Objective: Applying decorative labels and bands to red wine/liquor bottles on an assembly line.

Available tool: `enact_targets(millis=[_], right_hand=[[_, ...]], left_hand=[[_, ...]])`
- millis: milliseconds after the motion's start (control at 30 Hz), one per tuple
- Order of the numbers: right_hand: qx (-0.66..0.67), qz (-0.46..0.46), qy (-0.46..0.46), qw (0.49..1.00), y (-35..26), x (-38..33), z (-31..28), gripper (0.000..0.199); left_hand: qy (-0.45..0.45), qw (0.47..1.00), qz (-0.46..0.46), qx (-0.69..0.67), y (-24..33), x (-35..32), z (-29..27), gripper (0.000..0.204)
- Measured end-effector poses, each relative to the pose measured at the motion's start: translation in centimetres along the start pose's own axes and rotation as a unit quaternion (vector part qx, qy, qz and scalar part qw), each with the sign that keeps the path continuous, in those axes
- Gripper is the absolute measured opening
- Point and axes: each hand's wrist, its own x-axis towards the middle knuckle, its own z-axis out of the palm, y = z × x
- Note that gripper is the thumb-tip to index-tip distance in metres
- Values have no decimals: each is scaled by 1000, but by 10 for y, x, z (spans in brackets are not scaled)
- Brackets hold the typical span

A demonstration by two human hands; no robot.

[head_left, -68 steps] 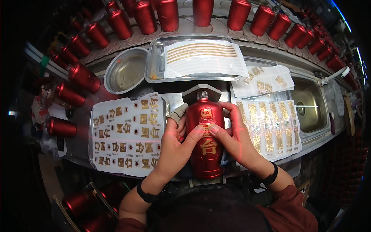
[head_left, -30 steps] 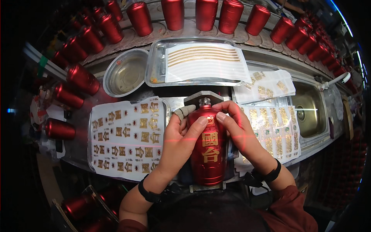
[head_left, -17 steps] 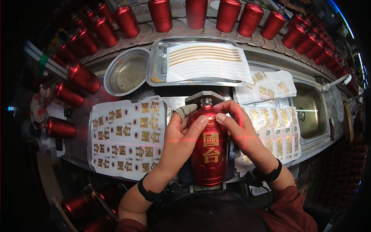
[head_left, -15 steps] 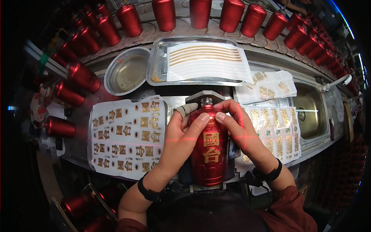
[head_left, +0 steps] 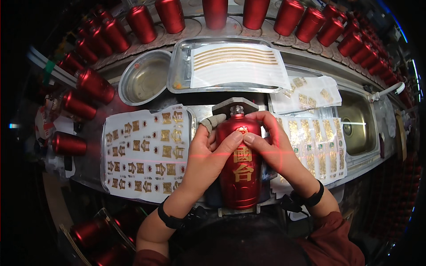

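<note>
A glossy red bottle with large gold characters lies before me, its clear glass neck pointing away and its base toward me. My left hand wraps its left shoulder, with a grey cloth cover on one finger. On the opposite shoulder my right hand curls its fingers around the side. Both thumbs press side by side on the bottle's upper front, just under a small gold mark. Part of the body's sides is hidden by my hands. A grey angled rest sits behind the neck.
On the left lies a sheet of gold character stickers; on the right, sheets of gold pieces. Beyond stand a metal bowl and a tray of gold strips. Red bottles line a curved conveyor. A sink is at right.
My thumbs have come closer together, and the right one is lower on the bottle's front, exposing the small gold mark. Bottles on the conveyor have shifted along it.
</note>
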Motion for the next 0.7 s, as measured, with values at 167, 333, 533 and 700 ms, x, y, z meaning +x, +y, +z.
enact_targets(millis=[167, 333, 533, 700], right_hand=[[23, 18, 4, 1000, -8, -3, 6, 45], [-12, 1, 4, 1000, 5, -1, 0, 50], [11, -1, -18, 1000, 9, -14, -1, 60], [64, 8, -27, 998, 7, -12, 1, 66]], left_hand=[[-17, 1000, 13, 6, -3, 3, -3, 46], [-14, 1000, -4, -11, -5, -1, -5, 52], [-25, 1000, -15, -2, -7, -14, -10, 63], [-37, 999, -1, -2, -11, -11, -13, 66]])
